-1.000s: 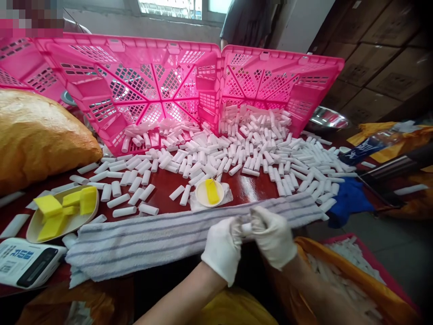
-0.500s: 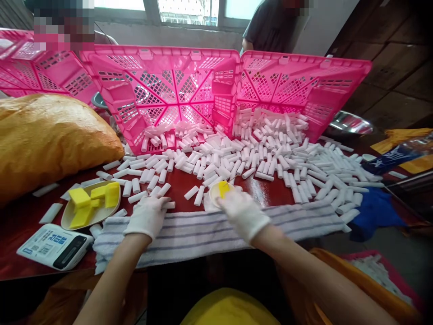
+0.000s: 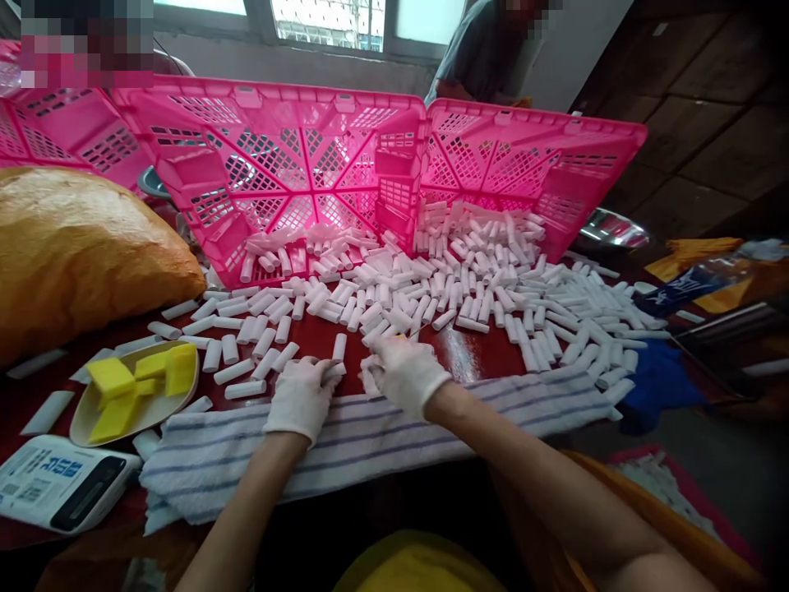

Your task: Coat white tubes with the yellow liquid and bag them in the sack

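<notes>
My left hand (image 3: 302, 400), in a white glove, has its fingers closed on a short white roll (image 3: 334, 370) just above the towel's edge. Another white roll (image 3: 339, 346) stands right beyond its fingertips. My gloved right hand (image 3: 408, 372) is at the middle of the table, fingers bent and drawn together. What they hold is hidden; a thin stick (image 3: 422, 330) shows beyond the knuckles. A crumpled white piece (image 3: 370, 378) lies at its fingertips. Beneath both wrists runs a striped towel (image 3: 370, 436). Many white rolls (image 3: 382, 292) are heaped ahead of my hands.
Yellow sponge pieces (image 3: 117, 378) fill a pale dish (image 3: 79, 423) on the left, near a white scale-like device (image 3: 62, 485). Pink baskets (image 3: 314, 193) lie tipped behind the rolls. An orange sack (image 3: 92, 255) bulges at left. A person (image 3: 474, 49) is beyond the baskets.
My left hand has moved right and now grips a roll. My right hand has shifted slightly left, covering the small dish and yellow piece seen before. The whole view has swung a little.
</notes>
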The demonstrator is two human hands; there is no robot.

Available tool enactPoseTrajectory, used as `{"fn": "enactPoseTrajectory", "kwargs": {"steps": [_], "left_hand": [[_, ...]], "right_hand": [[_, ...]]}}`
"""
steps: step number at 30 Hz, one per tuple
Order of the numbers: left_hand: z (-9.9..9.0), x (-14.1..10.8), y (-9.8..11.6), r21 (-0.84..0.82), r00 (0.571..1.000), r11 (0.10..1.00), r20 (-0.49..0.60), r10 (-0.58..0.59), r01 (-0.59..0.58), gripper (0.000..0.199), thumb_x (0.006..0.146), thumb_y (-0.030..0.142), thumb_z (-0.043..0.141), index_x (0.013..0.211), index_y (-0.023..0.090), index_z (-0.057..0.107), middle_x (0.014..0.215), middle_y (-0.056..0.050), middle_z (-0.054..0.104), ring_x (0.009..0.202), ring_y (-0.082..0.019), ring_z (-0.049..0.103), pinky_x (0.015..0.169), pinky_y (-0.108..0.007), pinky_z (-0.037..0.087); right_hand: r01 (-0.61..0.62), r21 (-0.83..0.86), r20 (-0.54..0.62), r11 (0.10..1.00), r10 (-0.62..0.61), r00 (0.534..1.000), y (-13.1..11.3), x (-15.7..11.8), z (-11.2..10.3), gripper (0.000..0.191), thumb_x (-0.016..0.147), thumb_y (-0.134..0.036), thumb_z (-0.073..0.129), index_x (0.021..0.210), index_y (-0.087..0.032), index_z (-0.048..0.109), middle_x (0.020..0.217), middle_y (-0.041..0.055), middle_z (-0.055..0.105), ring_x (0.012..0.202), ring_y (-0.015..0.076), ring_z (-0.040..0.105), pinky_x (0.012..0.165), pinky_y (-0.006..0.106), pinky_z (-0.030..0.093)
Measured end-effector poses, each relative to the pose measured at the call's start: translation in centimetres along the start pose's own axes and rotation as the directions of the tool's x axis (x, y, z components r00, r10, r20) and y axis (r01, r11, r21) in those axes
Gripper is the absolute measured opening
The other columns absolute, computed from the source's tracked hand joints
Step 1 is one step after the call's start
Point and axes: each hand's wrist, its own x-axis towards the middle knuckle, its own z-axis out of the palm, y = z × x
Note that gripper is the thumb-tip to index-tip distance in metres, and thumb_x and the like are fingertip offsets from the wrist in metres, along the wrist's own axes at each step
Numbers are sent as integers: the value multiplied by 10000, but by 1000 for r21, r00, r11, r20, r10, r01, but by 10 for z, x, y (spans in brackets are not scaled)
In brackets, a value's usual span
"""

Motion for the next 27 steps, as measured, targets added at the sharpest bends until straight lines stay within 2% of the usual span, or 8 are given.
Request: {"fn": "enactPoseTrajectory", "kwargs": {"steps": [4,6,9,12,17,19,23,27], "left_hand": [[4,-3,6,-3,997,998,-47,-68,68,330,860,360,474,1065,163,642,988,-104,618,902,-265,544,826,-391,441],[5,-4,6,-24,994,998,-86,-68,66,330,853,371,488,1068,178,647,993,-99,619,908,-267,542,829,-387,444],[5,-5,10,-41,992,999,-122,-37,32,347,863,413,479,1084,219,665,986,-88,625,883,-260,539,820,-379,443],[4,-6,22,-78,993,997,-112,-21,12,374,883,430,452,1104,213,662,998,-86,627,870,-250,540,815,-371,445],[11,-11,41,-193,997,981,-59,-44,32,373,897,408,438,1156,211,621,1062,-94,606,945,-259,552,851,-386,450],[16,-12,45,-278,996,958,-22,-81,72,371,905,383,425,1178,198,595,1078,-98,599,959,-250,571,857,-380,460],[23,-10,47,-437,989,890,-4,-149,132,358,903,354,432,1187,176,554,1133,-92,609,1006,-236,593,908,-375,459],[21,-3,49,-498,988,854,57,-143,152,358,895,351,446,1197,183,542,1143,-85,628,1026,-231,600,927,-370,459]], "right_hand": [[-105,315,-214,943,178,960,47,-60,-14,253,861,-229,458,1059,-169,603,884,46,666,733,134,600,703,238,482],[-168,251,-285,953,239,928,77,-87,-14,342,877,-227,436,1183,-190,583,928,48,671,752,139,592,733,253,475],[-266,-38,-256,963,248,934,119,-110,-5,343,857,-216,454,1141,-222,646,829,58,651,761,180,575,738,294,451],[-313,-120,-162,942,292,943,145,-109,12,361,854,-204,450,1165,-210,634,833,63,628,795,190,580,746,287,444],[-482,-198,-128,853,465,876,155,-84,30,384,856,-203,452,1213,-194,593,982,95,616,886,224,570,765,315,430],[-479,-265,-113,837,467,877,157,-76,32,398,855,-280,492,1234,-193,576,1053,111,599,901,252,558,739,336,424],[-376,-296,-88,878,367,926,162,-69,33,503,870,-419,504,1326,-205,495,1229,121,533,981,272,524,763,348,417],[-414,-220,-89,883,404,910,162,-63,31,484,890,-454,468,1304,-210,522,1221,109,540,1010,262,523,794,342,421]]}}
